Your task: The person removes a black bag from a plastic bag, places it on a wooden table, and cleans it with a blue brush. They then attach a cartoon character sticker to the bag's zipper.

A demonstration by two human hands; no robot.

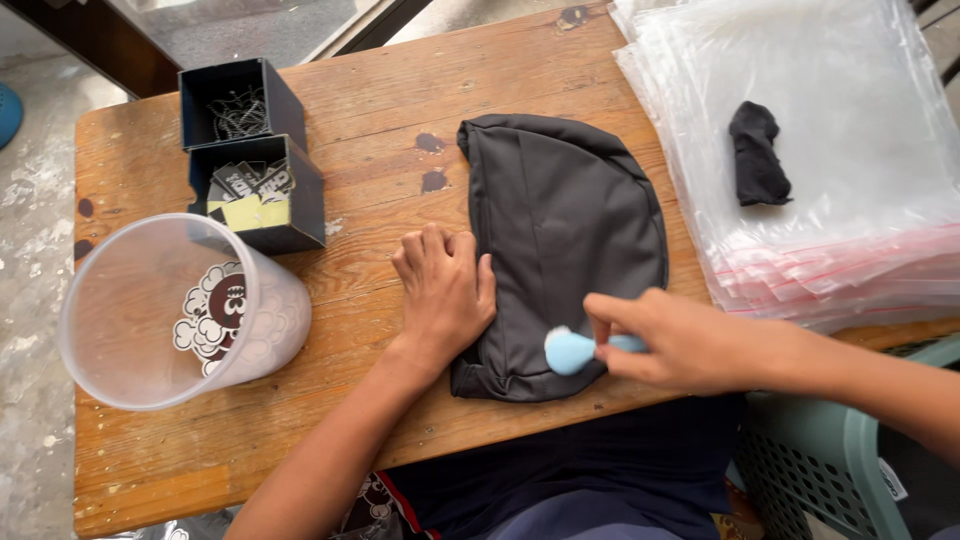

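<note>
At the left edge of the wooden table [400, 90] a clear plastic tub [170, 310] lay on its side, its open mouth toward the camera, with round stickers [212, 318] inside it. Just behind it stood two small dark boxes, touching each other: the far box [240, 100] held a tangle of thin metal bits, and the near box [262, 192] held cards and a yellow pad.

The left hand [445, 295] lay flat, palm down, with the fingers close together. Most of it rested on the bare wood, while the side of the hand pressed the left edge of the dark cloth cap [565, 230]. The cap lay flat in the middle of the table, rounded at the far end, its near edge close to the table's front edge.

The right hand [680, 340] reached in from the right over the near part of the cap. Its fingers were pinched around the handle of a small light blue tool [572, 352], whose rounded head rested against the cloth near the lower edge.

Farther right lay a stack of clear plastic bags [850, 200] with red zip strips, well apart from the hands. A small black piece of cloth [758, 155] sat on top of the stack. A green plastic basket [820, 460] stood below the table's right corner.
</note>
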